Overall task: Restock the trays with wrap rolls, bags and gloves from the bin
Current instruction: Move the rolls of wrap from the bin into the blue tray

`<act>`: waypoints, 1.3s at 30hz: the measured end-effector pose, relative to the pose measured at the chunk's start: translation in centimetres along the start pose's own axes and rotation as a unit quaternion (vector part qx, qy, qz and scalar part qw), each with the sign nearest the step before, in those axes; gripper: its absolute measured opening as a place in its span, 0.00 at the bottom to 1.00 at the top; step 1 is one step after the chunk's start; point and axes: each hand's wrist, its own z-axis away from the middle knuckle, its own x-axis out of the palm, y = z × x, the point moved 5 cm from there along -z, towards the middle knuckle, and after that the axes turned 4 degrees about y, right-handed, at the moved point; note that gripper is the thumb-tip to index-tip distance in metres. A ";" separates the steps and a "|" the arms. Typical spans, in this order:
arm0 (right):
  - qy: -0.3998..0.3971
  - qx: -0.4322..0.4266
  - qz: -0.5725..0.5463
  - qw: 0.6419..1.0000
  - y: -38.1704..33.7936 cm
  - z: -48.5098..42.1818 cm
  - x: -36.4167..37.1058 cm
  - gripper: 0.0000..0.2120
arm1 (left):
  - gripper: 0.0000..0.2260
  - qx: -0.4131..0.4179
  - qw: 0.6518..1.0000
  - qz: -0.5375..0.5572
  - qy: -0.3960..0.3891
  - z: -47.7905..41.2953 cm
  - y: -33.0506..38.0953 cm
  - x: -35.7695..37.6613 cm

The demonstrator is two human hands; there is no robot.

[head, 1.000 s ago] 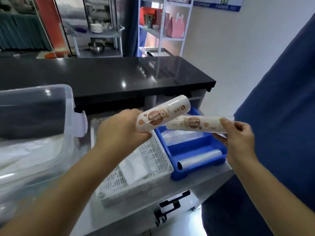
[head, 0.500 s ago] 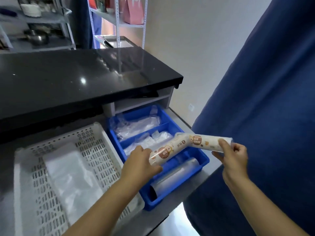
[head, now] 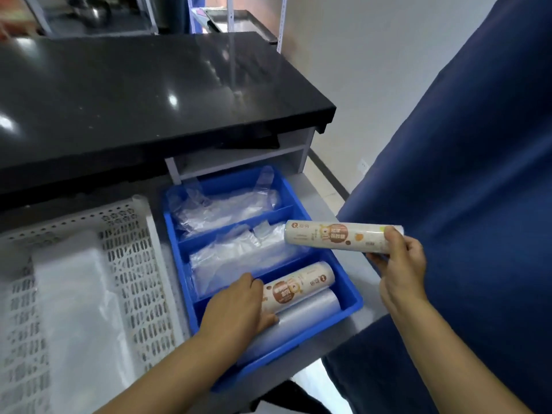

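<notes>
A blue divided tray (head: 352,297) sits on the grey counter with three compartments. My left hand (head: 236,306) grips one printed wrap roll (head: 298,286) lying in the nearest compartment, beside a plain translucent roll (head: 301,315). Over the tray's right edge, my right hand (head: 400,264) holds a second printed wrap roll (head: 334,236) level in the air. The two far compartments hold clear plastic bags or gloves (head: 236,252). The bin is out of view.
A white perforated tray (head: 134,264) with a flat clear plastic pack (head: 80,294) stands to the left of the blue tray. A black countertop (head: 143,94) overhangs behind. A blue curtain (head: 478,174) hangs close on the right, past the counter's edge.
My view dropped from the bin to the trays. My left hand lowered its roll into the blue tray's nearest compartment. My right hand stayed above the tray's right side with its roll.
</notes>
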 end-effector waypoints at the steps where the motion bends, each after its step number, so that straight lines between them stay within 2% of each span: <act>1: -0.027 0.001 0.013 1.000 0.1 -0.6 0.6 0.07 | 0.23 -0.004 1.000 -0.005 0.007 -0.1 0.3 0.1; 6: -0.151 0.014 0.052 0.987 0.8 -2.9 3.5 0.06 | 0.16 0.060 0.995 -0.051 0.053 -0.4 1.2 -0.1; 9: -0.192 0.037 0.050 0.979 1.2 -3.6 4.9 0.07 | 0.15 0.007 0.999 -0.014 0.037 -0.4 0.6 0.5; 11: -0.212 0.052 0.047 0.975 1.5 -4.0 5.5 0.06 | 0.15 -0.002 0.997 -0.054 0.052 -0.6 0.6 0.5; 13: -0.231 0.060 0.046 0.970 1.7 -4.3 5.9 0.06 | 0.13 0.014 0.994 -0.103 0.029 -0.7 1.4 0.4; 16: -0.253 0.066 0.043 0.964 1.8 -4.5 6.2 0.07 | 0.15 0.005 0.990 -0.123 0.070 -0.7 1.7 0.4; 19: -0.261 0.074 0.043 0.962 1.9 -4.2 6.5 0.08 | 0.15 -0.012 0.990 -0.121 0.064 -0.4 1.5 -0.2; 21: -0.263 0.075 0.046 0.961 1.9 -3.8 6.7 0.09 | 0.11 -0.039 0.990 -0.111 0.077 0.3 1.1 -1.2; 24: -0.269 0.066 0.052 0.959 1.6 -3.1 6.9 0.10 | 0.06 -0.104 0.991 -0.019 0.084 2.5 -0.6 -2.1; 25: -0.272 0.061 0.054 0.959 1.5 -2.9 6.9 0.10 | 0.08 -0.129 0.990 -0.013 0.057 3.2 -1.3 -1.9; 28: -0.284 0.052 0.061 0.955 1.2 -2.1 7.0 0.09 | 0.15 -0.069 0.995 -0.066 -0.015 4.6 -1.3 -0.4; 30: -0.285 0.056 0.059 0.955 1.0 -1.6 7.1 0.11 | 0.13 -0.024 0.996 -0.069 -0.055 4.6 -0.8 0.5; 34: -0.277 0.062 0.060 0.957 1.0 -0.9 7.0 0.10 | 0.11 -0.024 0.994 -0.039 -0.095 4.0 -1.2 1.3; 36: -0.271 0.064 0.058 0.959 1.1 -0.7 6.7 0.08 | 0.10 -0.022 0.994 -0.025 -0.106 3.9 -1.5 1.4; 39: -0.261 0.069 0.054 0.961 1.0 -0.7 5.9 0.06 | 0.09 0.007 0.997 0.011 -0.070 4.1 -1.6 0.8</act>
